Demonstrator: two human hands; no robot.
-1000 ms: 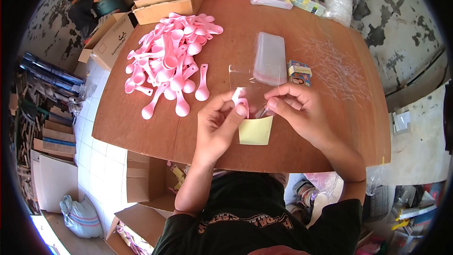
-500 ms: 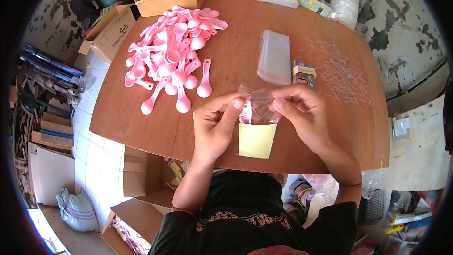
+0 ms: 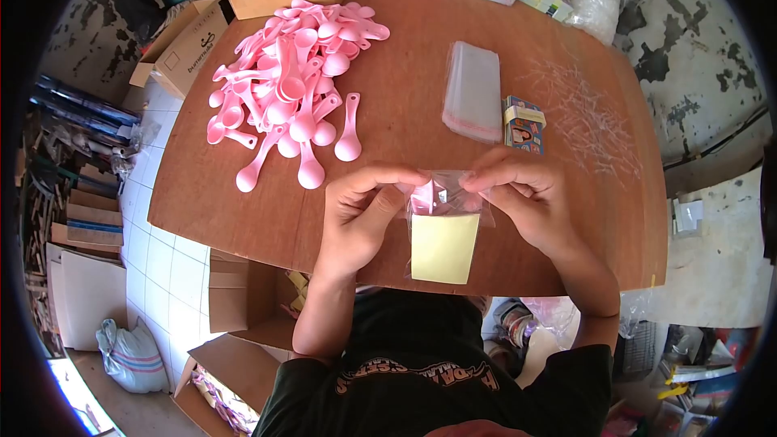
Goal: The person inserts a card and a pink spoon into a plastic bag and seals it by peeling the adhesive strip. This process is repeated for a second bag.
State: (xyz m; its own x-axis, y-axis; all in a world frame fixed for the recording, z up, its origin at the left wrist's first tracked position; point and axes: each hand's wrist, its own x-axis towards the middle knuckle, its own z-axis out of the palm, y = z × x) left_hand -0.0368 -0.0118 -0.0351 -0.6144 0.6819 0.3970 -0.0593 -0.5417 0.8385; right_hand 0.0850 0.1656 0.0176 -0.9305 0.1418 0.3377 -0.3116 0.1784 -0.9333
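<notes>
Worktop point(image 3: 405, 105) is wooden, brown. Near its front edge, a clear bag point(image 3: 447, 197) is pinched at its upper corners by left hand point(image 3: 360, 214) and right hand point(image 3: 526, 194); pale card point(image 3: 443, 249) and pink scoop point(image 3: 423, 197) are seen inside. Bag judged light, limp, slippery; best gripped by top corners. Beyond, scoops point(image 3: 295, 85) are heaped, sleeves point(image 3: 473, 91) stacked.

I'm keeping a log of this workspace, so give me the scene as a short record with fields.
Left hand: pinching the top of a clear bag at its left side
Right hand: pinching the same bag's top at its right side
In the bag: a pale yellow card, with a partly hidden pink item above it
Table left: a heap of pink scoops
Table right: a stack of clear bags, a banded stack of small cards, scattered thin clear strips
Surface: brown wooden table
</notes>
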